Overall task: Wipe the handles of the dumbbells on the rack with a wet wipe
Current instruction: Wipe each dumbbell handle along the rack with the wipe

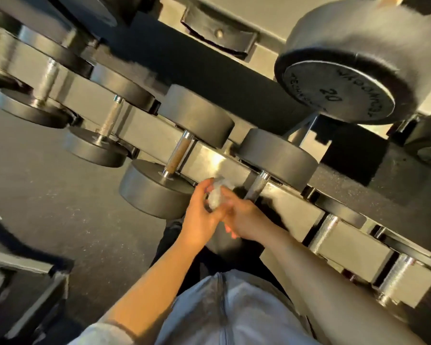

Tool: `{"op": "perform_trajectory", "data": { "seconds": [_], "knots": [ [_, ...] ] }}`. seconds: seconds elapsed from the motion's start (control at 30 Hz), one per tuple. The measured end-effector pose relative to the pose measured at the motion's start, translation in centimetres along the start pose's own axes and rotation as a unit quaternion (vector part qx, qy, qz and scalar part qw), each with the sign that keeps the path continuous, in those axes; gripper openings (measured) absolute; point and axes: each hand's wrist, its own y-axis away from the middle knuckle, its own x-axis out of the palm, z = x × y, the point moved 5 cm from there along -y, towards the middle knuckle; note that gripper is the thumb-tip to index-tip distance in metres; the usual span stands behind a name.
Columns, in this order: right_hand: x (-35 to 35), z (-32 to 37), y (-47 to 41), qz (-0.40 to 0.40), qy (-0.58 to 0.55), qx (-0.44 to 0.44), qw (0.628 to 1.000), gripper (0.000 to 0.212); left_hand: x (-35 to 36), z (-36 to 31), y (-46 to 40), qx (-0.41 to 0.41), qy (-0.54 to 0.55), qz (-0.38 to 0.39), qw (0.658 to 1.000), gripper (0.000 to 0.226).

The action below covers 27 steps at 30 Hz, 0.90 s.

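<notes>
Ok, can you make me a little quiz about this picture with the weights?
1. True or false: both hands hold the wet wipe.
2. Which number is printed on the big dumbbell on the upper shelf? A) 20 B) 5 C) 50
3. Fill in: the dumbbell handle nearest the right hand is made of shiny ____.

Key: 1 true, the left hand holds it too. 2 A. 3 metal.

You're in a gym: rows of black dumbbells (276, 155) on a tiered rack (209, 160), dark rubber floor (47, 200)
</notes>
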Motion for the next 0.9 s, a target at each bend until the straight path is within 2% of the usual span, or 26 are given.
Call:
{"op": "perform_trajectory", "data": {
  "seconds": [0.07,0.13,0.2,0.27,0.33,0.37,0.43,0.47,0.53,0.6,0.67,0.77,0.83,0.9],
  "knots": [
    [1.2,1.9,-0.6,0.002,-0.036,0.010,0.999,0.051,-2.2,-0.2,-0.2,-0.046,0.051,-0.038,0.997,0.036],
    [2.2,3.1,-1.7,-0.008,-0.053,0.012,0.998,0.065,-4.8,0.0,-0.7,-0.087,0.060,-0.075,0.992,0.017],
    [2.9,4.5,-2.2,-0.013,-0.090,0.008,0.996,0.066,-6.9,0.0,-1.3,-0.096,0.042,-0.071,0.992,0.006],
    [3.3,5.7,-2.7,-0.005,-0.208,0.005,0.978,0.058,-8.6,-0.6,-1.9,-0.075,0.030,-0.055,0.995,0.013],
    [3.4,7.1,-3.4,-0.022,-0.320,0.014,0.947,0.060,-10.0,-1.4,-2.9,-0.060,0.007,-0.021,0.998,0.007],
    [3.4,7.5,-4.1,-0.056,-0.356,0.024,0.932,0.059,-10.8,-1.7,-3.4,-0.067,-0.001,-0.001,0.998,0.003],
    [3.5,9.2,-5.2,-0.135,-0.397,0.035,0.907,0.058,-12.7,-1.9,-4.8,-0.086,0.004,0.048,0.995,0.023],
    [3.5,10.6,-5.6,-0.170,-0.403,0.030,0.899,0.057,-13.8,-2.2,-5.5,-0.079,-0.015,0.079,0.994,0.026],
    [4.3,12.9,-6.6,-0.217,-0.393,0.040,0.893,0.053,-16.6,-2.8,-7.1,-0.057,-0.060,0.112,0.990,0.017],
    [5.2,14.6,-7.4,-0.262,-0.342,0.041,0.901,0.051,-19.8,-3.3,-8.5,-0.077,-0.011,0.098,0.992,0.019],
    [5.8,15.8,-8.1,-0.293,-0.229,0.044,0.927,0.051,-22.4,-3.3,-9.7,-0.129,0.086,0.080,0.985,0.021],
    [6.5,16.6,-7.7,-0.317,-0.104,0.062,0.941,0.056,-24.4,-2.8,-11.0,-0.185,0.090,0.078,0.975,0.023],
    [6.8,16.2,-7.1,-0.338,-0.090,0.087,0.933,0.060,-24.3,-2.1,-11.5,-0.230,0.068,0.117,0.964,0.026],
    [6.8,15.5,-6.5,-0.357,-0.094,0.119,0.922,0.062,-23.5,-1.8,-11.6,-0.274,0.029,0.191,0.942,0.024]
  ]
}}
